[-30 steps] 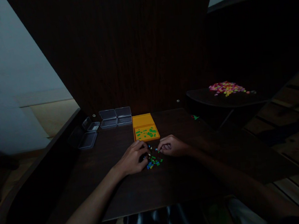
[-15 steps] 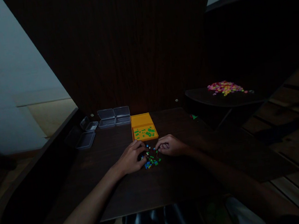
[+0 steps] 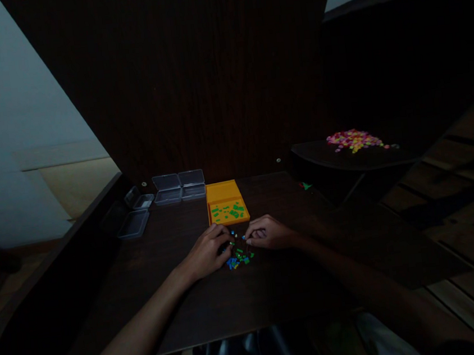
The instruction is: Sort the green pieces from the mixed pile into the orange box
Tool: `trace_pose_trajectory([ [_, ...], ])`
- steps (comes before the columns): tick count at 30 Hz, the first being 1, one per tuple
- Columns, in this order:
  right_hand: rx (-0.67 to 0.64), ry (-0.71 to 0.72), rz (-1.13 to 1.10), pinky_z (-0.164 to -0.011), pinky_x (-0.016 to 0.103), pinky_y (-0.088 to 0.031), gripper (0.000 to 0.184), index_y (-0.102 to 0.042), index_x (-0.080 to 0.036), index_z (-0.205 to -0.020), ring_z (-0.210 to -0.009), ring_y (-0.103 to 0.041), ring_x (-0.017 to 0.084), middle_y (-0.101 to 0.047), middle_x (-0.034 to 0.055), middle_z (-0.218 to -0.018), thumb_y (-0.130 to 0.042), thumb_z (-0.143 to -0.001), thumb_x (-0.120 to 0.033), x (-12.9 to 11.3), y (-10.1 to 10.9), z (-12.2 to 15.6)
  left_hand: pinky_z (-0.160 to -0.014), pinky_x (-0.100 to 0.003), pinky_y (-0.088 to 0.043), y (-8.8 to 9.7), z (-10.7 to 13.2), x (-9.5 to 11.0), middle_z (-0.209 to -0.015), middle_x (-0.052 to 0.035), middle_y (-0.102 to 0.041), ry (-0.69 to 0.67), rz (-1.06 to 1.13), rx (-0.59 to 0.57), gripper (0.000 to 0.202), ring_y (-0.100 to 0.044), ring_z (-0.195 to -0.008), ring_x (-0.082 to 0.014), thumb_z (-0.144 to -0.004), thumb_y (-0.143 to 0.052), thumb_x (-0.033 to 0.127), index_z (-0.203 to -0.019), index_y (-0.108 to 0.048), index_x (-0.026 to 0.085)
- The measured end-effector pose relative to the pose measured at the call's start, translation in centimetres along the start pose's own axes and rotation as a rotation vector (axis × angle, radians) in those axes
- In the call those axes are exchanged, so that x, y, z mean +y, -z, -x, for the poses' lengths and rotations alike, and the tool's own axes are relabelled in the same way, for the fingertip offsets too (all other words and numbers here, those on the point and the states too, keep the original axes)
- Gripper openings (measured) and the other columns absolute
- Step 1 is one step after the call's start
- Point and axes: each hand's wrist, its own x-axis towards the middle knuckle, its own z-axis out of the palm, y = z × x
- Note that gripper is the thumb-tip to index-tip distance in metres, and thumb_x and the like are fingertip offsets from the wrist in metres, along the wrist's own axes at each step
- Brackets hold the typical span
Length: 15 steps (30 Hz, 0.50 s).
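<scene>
The left hand (image 3: 206, 254) and right hand (image 3: 268, 233) stay curled over little bits (image 3: 237, 257) by the orange box (image 3: 225, 193); can't tell if holding any.

You have no readable text, label or number here: the orange box (image 3: 224, 192), the clear cases (image 3: 178, 181) and the small pieces (image 3: 237, 257) look unmarked, though dim light may hide fine print.

Left hand (image 3: 206, 253), right hand (image 3: 267, 234); fingers curled
</scene>
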Motion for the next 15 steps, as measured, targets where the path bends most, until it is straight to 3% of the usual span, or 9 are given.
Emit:
trace_pose_trajectory([
  [6,-0.009,-0.089,-0.019,-0.050,0.021,-0.032,0.019,-0.069,-0.014,-0.078,-0.050,-0.041,0.008,-0.054,-0.0026,-0.057,-0.063,-0.080,-0.032,0.30,-0.19,0.00,-0.090,-0.034,-0.047,0.01,-0.03,-0.03,-0.099,-0.0068,-0.060,0.008,-0.017,0.004,0.011,-0.055,-0.097,-0.0210,-0.089,-0.053,0.019,-0.095,-0.063,0.019],
  [15,-0.019,-0.088,-0.009,-0.051,0.021,-0.032,0.023,-0.071,-0.013,-0.080,-0.051,-0.041,0.008,-0.054,-0.0020,-0.058,-0.060,-0.081,-0.034,0.29,-0.02,0.00,-0.087,-0.033,-0.046,0.26,-0.05,0.06,-0.096,-0.0052,-0.060,0.031,0.023,0.007,0.006,-0.054,-0.094,-0.0201,-0.090,-0.052,0.019,-0.091,-0.058,0.019],
])
